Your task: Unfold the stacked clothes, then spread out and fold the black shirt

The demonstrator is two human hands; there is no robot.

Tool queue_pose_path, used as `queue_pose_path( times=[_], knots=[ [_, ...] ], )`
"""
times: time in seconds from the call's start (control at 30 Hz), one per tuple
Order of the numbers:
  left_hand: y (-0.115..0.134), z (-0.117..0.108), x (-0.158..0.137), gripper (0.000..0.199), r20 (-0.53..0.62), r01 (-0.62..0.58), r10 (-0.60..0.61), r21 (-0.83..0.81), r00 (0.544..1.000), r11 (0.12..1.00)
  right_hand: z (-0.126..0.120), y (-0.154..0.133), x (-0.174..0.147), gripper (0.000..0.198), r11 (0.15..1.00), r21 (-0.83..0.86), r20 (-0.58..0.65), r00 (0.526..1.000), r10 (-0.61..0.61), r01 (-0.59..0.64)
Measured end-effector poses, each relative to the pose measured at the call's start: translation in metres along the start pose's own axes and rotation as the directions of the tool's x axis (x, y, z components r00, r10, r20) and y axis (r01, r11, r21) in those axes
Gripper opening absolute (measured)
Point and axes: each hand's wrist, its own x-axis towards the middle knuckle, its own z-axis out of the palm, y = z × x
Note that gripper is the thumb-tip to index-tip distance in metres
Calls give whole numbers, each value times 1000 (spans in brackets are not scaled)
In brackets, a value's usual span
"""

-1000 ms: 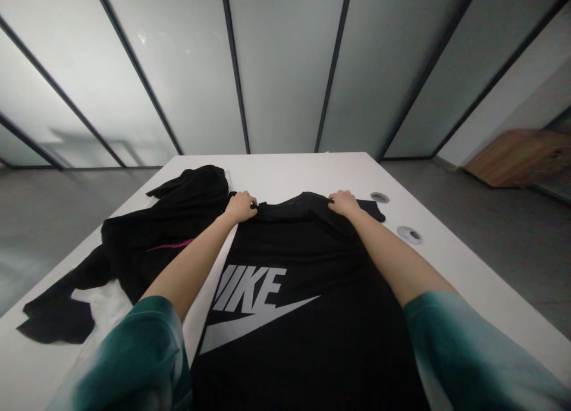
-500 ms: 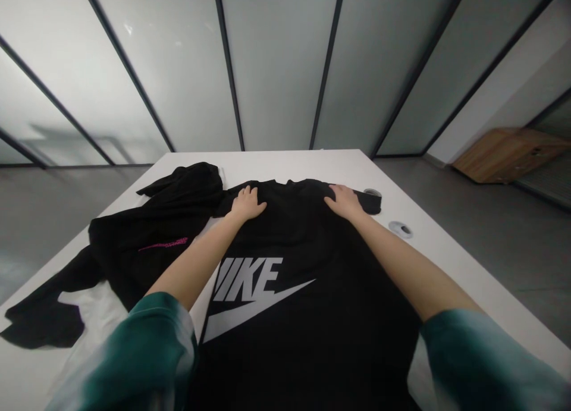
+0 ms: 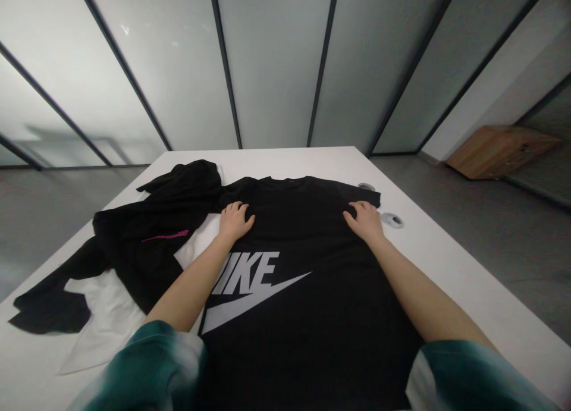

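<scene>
A black T-shirt (image 3: 307,238) with a large pale NIKE print lies spread front up, its neckline at the far end. My left hand (image 3: 235,220) rests on its left side just below the sleeve, fingers extended and thumb apart. On the opposite side my right hand (image 3: 366,220) lies on the cloth near the right sleeve, also with fingers stretched and thumb out. Neither hand grips the fabric visibly. My left forearm covers part of the print's left end.
To the left lie a black long-sleeved garment (image 3: 134,250) with a pink mark and white cloth (image 3: 104,310) under it. A grey-white ring-shaped roll (image 3: 392,220) sits right of the shirt, and another roll (image 3: 366,186) stands behind the right sleeve. Everything rests on a white table (image 3: 450,268).
Both hands have slid from the shoulders down toward me and outward to the shirt's sides. The neckline and upper chest look flatter, and the view has shifted slightly.
</scene>
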Motion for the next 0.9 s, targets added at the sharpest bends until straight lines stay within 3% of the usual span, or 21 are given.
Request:
queue_pose_path(
  times=[0.1,0.2,0.37,0.5,0.67,0.9],
  knots=[
    [-1,-3,-1,51,40,0,0,-12,999,1000,1,15,5,35,983,161,-102,990,101,-84],
    [-3,-3,0,51,48,-13,13,-11,999,1000,-2,27,8,36,942,247,-129,956,264,-227],
    [-6,0,3,53,41,-32,32,0,999,999,-13,28,7,41,893,84,-56,892,448,-443],
    [-5,2,3,52,26,-51,51,-7,998,999,-18,21,5,49,892,7,-27,892,451,-451],
    [-4,2,4,51,11,-60,60,-10,998,998,-16,23,13,66,895,59,24,897,442,-442],
    [-4,5,5,50,-8,-53,53,-6,999,999,-19,41,43,52,860,114,175,862,475,-497]
  ],
)
